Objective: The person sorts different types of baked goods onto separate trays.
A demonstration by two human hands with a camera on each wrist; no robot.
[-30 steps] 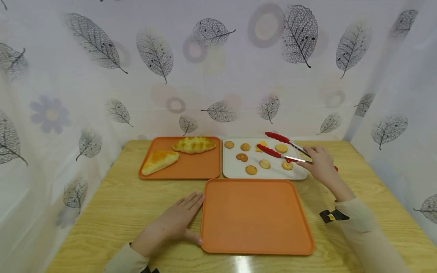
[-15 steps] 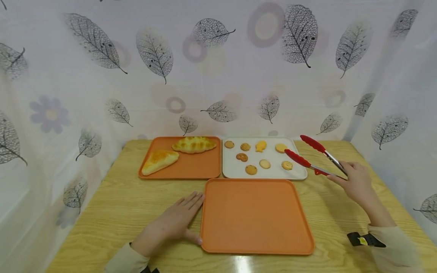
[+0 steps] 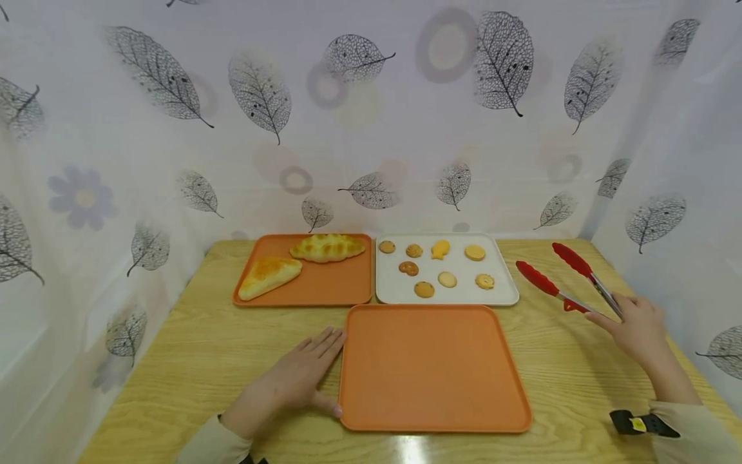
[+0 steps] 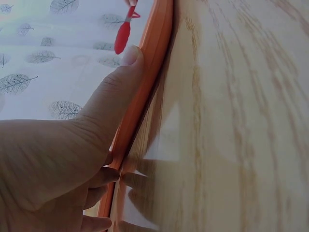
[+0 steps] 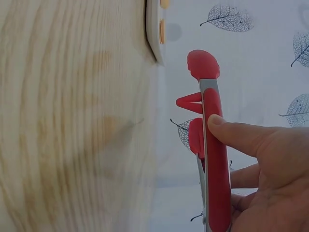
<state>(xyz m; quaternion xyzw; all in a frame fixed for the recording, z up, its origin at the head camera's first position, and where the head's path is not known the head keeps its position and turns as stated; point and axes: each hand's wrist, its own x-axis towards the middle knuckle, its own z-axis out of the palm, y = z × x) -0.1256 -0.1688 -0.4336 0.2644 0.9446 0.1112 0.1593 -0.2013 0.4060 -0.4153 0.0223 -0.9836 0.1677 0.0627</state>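
Note:
My right hand (image 3: 640, 328) grips a pair of red-tipped metal tongs (image 5: 217, 164) over the right part of the table. The tongs' two arms are spread, with nothing between their tips. My left hand (image 3: 295, 377) lies with straight fingers against the left edge of the front orange tray (image 3: 435, 367), the thumb (image 4: 111, 92) touching its rim in the left wrist view. No food lies on that front tray. Behind it, a white tray (image 3: 504, 293) bears several small cookies, among them a fish-shaped one (image 3: 440, 249) and a pretzel-shaped one (image 3: 408, 268).
At the back left, another orange tray (image 3: 336, 287) holds a triangular bread (image 3: 269, 277) and a ridged long bread (image 3: 327, 248). All trays sit close together on a wooden table (image 3: 191, 361). A leaf-printed curtain (image 3: 371, 116) hangs behind and along both sides.
My right hand has carried the tongs rightward and nearer, from over the white tray to beside it. The left hand stays at the front tray's edge. The head view has shifted slightly.

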